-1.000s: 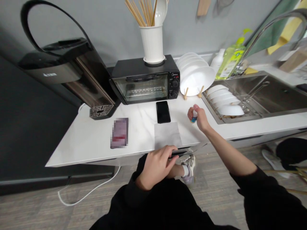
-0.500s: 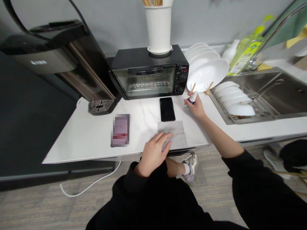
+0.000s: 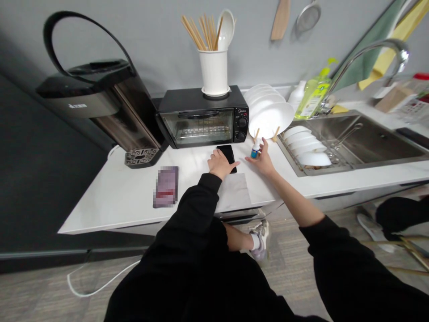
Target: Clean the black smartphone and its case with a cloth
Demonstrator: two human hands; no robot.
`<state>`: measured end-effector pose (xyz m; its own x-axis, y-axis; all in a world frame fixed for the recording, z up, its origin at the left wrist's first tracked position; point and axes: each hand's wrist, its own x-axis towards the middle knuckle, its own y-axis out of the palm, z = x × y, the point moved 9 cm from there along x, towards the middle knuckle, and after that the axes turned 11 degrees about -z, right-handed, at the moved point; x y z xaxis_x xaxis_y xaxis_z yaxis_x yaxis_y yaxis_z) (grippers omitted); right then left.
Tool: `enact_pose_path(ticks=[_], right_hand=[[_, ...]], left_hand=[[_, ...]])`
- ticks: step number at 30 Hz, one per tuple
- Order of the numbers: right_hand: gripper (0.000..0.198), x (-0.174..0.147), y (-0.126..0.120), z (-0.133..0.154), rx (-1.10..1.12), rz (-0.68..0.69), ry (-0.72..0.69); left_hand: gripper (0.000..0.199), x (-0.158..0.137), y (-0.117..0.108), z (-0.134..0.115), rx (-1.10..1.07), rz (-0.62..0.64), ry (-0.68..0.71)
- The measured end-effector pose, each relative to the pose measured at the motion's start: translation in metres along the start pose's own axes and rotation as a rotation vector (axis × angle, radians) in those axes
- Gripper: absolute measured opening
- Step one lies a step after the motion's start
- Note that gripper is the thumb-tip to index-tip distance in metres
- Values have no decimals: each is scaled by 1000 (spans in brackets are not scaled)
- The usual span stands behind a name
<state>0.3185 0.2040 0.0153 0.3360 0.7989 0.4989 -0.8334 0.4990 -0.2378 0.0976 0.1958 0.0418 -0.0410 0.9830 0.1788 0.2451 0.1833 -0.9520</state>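
My left hand [image 3: 221, 164] lies over the left and lower part of a black phone [image 3: 228, 153] on the counter, its thumb spread away from the fingers. Its palm side is hidden. A small bottle with a white cap and blue label [image 3: 255, 150] stands upright on the counter, in front of the plate rack. Around it my right hand [image 3: 263, 162] is open, thumb and index finger apart, the bottle between them; slight contact cannot be ruled out. Below the phone lies a grey marbled sheet [image 3: 235, 192]. A pixelated purple, flat thing [image 3: 166, 187] rests further left.
A water dispenser [image 3: 114, 112] stands at the left, beside a toaster oven [image 3: 201, 127] bearing a white utensil holder [image 3: 214, 71]. White plates [image 3: 273, 118] stand in a rack. The sink [image 3: 378, 138] at right holds several bowls [image 3: 311, 150]; a soap bottle [image 3: 311, 98] is behind.
My left hand has moved from the grey sheet up to the phone. The fingers of my right hand have spread from around the bottle, which now stands upright. The view has shifted.
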Motion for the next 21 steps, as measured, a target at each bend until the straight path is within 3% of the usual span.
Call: enact_pose_path(ticks=[4,7,12,15,18,21], right_hand=[[45,-35,-45,30,-41,-244,-86],[32,-50,-45,54,-43,-192,-185],[32,-34,24,77,3,184,-333],[32,-22,70,86,55,351,-384],[30,-13,97,89,125,380,-360],[34,-7,103,79,202,303,-236]], left_hand=[[109,15,3,17,36,63,-3],[88,21,1,38,31,86,22],[61,18,-1,52,-72,78,154],[70,13,-6,59,-131,23,206],[75,7,-11,63,-165,4,279],[75,1,-19,62,-183,-33,356]])
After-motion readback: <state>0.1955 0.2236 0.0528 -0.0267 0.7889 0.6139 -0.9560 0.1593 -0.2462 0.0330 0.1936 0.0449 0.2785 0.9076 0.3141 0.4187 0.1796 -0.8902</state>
